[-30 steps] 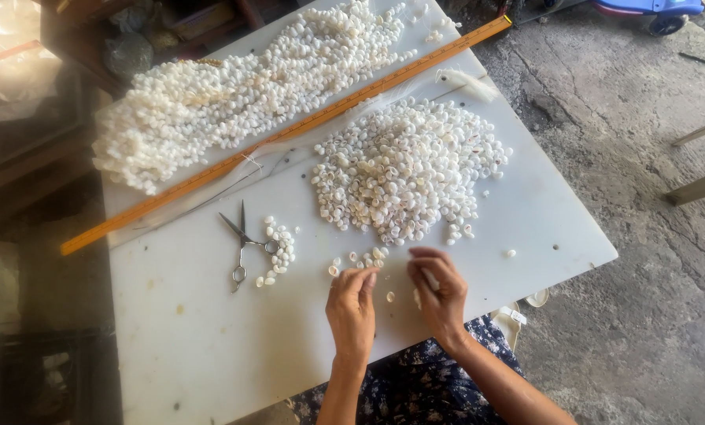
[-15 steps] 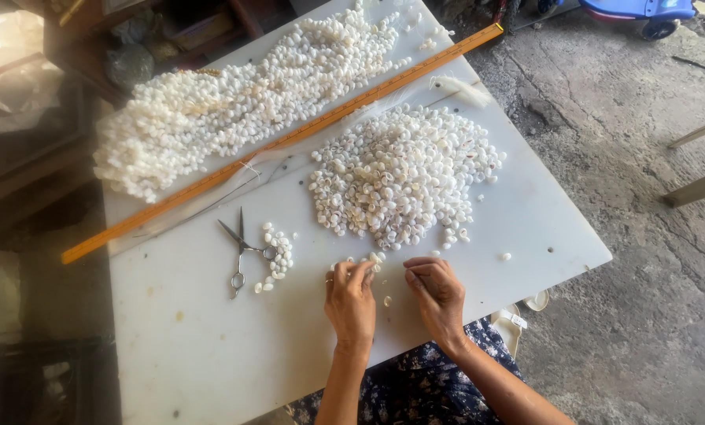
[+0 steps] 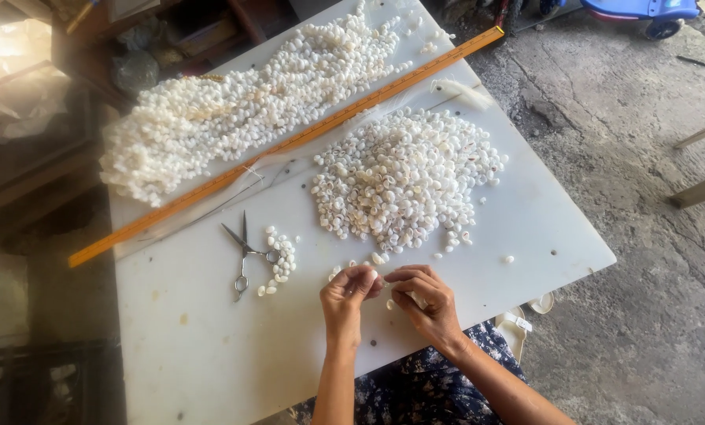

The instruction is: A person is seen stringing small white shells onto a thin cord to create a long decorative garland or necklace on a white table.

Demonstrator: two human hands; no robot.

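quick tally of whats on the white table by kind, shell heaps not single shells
shell heaps: 3 — strung heap, loose pile, small cluster
scissors: 1
long orange ruler: 1
hands: 2 — left hand, right hand
total: 7

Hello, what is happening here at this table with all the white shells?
A person sits at a white table and works with small white shells. The left hand and the right hand meet over the near edge, pinching shells between the fingertips. A loose pile of shells lies just beyond the hands. Scissors lie to the left, and a long orange ruler separates a second, longer heap.
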